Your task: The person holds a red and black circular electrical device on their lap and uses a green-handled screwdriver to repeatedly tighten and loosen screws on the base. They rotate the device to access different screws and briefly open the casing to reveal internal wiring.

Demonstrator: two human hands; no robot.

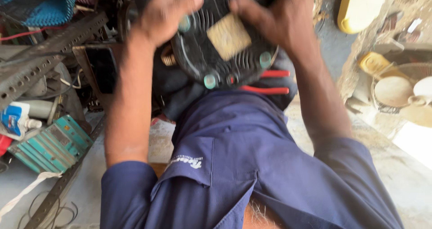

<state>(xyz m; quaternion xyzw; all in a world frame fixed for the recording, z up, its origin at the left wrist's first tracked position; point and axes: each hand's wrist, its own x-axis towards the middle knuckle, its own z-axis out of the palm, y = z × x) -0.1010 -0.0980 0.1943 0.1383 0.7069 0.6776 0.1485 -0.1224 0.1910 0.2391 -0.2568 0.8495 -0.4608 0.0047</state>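
Round black base (225,44), underside up, on the lap, above red-handled pliers (265,89). Left hand (168,11) and right hand (274,17) grip opposite rims, fingers curled, equally near.

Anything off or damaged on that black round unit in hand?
The round black appliance base is held underside up between the left hand and right hand. Its tan label sits crooked and looks worn. Red-handled pliers lie loose in the lap beneath. No clear breakage; the image is blurred.
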